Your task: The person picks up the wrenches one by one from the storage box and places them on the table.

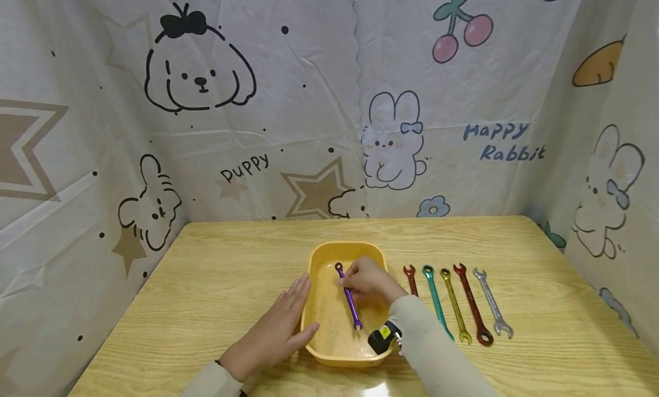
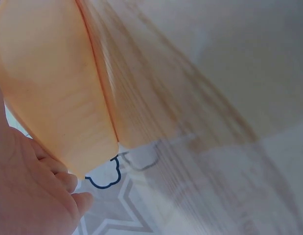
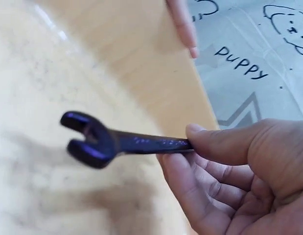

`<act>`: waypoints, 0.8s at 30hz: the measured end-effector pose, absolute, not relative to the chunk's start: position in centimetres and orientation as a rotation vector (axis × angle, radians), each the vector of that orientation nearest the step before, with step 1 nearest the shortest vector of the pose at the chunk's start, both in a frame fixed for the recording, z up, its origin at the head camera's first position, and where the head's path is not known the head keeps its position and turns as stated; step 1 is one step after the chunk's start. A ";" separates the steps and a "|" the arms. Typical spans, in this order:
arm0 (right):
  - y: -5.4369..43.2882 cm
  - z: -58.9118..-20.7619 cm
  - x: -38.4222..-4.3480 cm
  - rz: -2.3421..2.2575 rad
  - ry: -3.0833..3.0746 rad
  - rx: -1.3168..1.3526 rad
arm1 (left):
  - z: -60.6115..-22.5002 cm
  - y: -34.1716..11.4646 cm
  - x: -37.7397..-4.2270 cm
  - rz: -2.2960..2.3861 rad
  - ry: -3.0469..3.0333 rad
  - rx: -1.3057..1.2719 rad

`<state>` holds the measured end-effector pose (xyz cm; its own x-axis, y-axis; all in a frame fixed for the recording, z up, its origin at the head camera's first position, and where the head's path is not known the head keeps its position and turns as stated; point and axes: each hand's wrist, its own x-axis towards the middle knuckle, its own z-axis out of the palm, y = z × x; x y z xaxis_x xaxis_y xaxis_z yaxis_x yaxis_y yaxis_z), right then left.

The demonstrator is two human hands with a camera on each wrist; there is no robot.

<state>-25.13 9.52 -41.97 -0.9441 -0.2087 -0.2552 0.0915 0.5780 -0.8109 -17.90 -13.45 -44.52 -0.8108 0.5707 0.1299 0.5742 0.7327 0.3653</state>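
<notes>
A purple combination wrench [image 1: 351, 301] is pinched between the thumb and fingers of my right hand [image 1: 368, 280], inside the yellow plastic tray [image 1: 320, 357]. Its ring end points away from me and its forked end towards me. The right wrist view shows the wrench [image 3: 141, 142] from its forked end, apparently lifted above the tray floor. My left hand [image 1: 273, 328] rests against the tray's left wall with its fingers straight. In the left wrist view, the fingers of that hand [image 2: 38, 191] lie along the outside of the tray [image 2: 58, 83].
Right of the tray several wrenches lie in a row: a red one [image 1: 410, 278] partly behind my right sleeve, a teal one [image 1: 433, 291], a yellow one [image 1: 455, 305], a longer red one [image 1: 472, 302] and a silver one [image 1: 493, 302]. Printed cloth [image 1: 288, 99] hangs behind the wooden table [image 1: 231, 259].
</notes>
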 end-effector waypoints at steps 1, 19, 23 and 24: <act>9.6 -41.7 -25.2 -1.342 2.477 -0.095 | -44.5 -13.4 -17.9 -0.617 -2.912 -0.965; 14.0 -37.6 -25.2 -1.529 2.445 -0.133 | -44.3 -13.3 -17.8 -0.648 -2.939 -0.975; 15.3 -37.2 -25.1 -1.544 2.459 -0.130 | -44.3 -13.4 -17.8 -0.643 -2.949 -0.981; 15.7 -37.2 -25.0 -1.547 2.462 -0.126 | -44.3 -13.4 -17.8 -0.643 -2.949 -0.985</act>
